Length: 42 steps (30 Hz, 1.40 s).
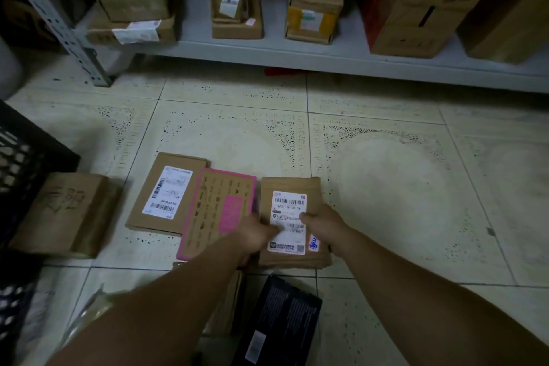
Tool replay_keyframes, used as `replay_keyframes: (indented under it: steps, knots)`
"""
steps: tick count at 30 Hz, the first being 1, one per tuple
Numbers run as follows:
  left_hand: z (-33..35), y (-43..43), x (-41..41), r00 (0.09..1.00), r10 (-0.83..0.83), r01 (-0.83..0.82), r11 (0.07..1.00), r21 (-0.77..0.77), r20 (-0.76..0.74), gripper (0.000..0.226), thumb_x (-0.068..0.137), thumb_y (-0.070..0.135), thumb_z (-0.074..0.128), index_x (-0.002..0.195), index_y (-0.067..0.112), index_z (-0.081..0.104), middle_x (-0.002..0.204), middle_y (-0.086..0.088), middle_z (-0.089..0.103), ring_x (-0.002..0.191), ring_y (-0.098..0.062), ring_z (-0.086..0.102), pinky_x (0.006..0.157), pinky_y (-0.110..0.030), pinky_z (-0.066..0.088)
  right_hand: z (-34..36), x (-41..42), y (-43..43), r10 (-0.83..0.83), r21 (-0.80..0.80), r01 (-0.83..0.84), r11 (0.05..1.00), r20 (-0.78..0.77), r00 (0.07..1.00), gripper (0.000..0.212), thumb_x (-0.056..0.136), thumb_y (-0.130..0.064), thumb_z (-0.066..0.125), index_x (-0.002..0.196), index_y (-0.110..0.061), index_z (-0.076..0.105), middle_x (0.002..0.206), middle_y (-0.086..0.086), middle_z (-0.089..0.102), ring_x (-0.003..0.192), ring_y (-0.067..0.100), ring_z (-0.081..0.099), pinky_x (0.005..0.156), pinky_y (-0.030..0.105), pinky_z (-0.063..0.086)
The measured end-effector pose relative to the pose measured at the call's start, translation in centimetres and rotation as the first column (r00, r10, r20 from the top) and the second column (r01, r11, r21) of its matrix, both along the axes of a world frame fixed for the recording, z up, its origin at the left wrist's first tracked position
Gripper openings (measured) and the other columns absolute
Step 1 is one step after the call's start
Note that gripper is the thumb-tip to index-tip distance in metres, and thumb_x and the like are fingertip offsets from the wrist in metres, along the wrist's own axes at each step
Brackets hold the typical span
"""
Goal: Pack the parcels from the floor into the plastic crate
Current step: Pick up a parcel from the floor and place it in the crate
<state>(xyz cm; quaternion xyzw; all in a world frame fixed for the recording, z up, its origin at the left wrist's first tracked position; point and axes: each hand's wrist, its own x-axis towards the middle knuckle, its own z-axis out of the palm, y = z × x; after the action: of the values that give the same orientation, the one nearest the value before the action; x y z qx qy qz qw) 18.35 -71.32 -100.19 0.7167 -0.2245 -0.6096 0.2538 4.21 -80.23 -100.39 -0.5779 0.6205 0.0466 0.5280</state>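
Observation:
A flat brown parcel (292,187) with a white shipping label lies on the tiled floor in front of me. My left hand (257,233) rests on its left edge and label, and my right hand (322,221) grips its right side. Left of it lies a pink-edged parcel (219,202), then a brown parcel (162,193) with a white label. Another brown box (64,214) with handwriting sits beside the black plastic crate (20,163) at the far left. A black box (282,318) lies near my arms.
A grey metal shelf (297,50) along the back carries several cardboard boxes. Its perforated upright (59,21) stands at the left. Bare tiled floor (401,187) spreads to the right. More packaging lies under my left forearm.

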Motion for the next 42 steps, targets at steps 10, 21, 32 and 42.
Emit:
replay_keyframes:
  steps: [10,21,32,42]
  knots:
    - [16.1,3.0,1.9,0.985,0.169,-0.159,0.972,-0.175,0.042,0.046,0.087,0.01,0.063,0.129,0.022,0.048,0.12,-0.004,0.065,0.099,-0.021,0.064,0.093,-0.037,0.051,16.9,2.3,2.9,-0.142,-0.126,0.154,0.98,0.095,0.985,0.037,0.096,-0.03,0.051,0.129,-0.017,0.042,0.101,0.002,0.067,0.076,0.016,0.067,0.065,0.033,0.057]
    - [48.3,15.2,10.1,0.964,0.264,-0.246,0.935,-0.258,0.038,0.048,0.088,0.007,0.061,0.13,0.026,0.046,0.118,-0.002,0.065,0.103,-0.022,0.064,0.091,-0.036,0.053,48.1,10.0,13.5,-0.049,-0.164,0.079,0.983,0.179,0.983,0.028,0.097,-0.031,0.05,0.122,-0.02,0.045,0.101,-0.002,0.062,0.083,0.018,0.065,0.067,0.029,0.052]
    - [64.5,29.7,18.2,0.911,0.396,-0.342,0.882,-0.324,0.115,0.062,0.087,0.012,0.065,0.142,0.023,0.039,0.123,-0.002,0.064,0.098,-0.021,0.067,0.091,-0.043,0.053,63.6,19.2,25.5,0.131,-0.196,-0.078,0.978,0.271,0.954,0.031,0.097,-0.032,0.051,0.125,-0.02,0.044,0.103,-0.001,0.064,0.084,0.018,0.066,0.071,0.033,0.056]
    - [69.4,39.3,29.0,0.895,0.415,-0.33,0.862,-0.384,0.163,0.046,0.089,0.008,0.061,0.132,0.02,0.049,0.112,-0.002,0.065,0.093,-0.019,0.065,0.079,-0.028,0.05,68.2,30.8,34.5,0.204,-0.228,-0.139,0.964,0.291,0.935,0.038,0.097,-0.031,0.051,0.132,-0.019,0.041,0.108,0.001,0.062,0.084,0.018,0.062,0.065,0.029,0.05]
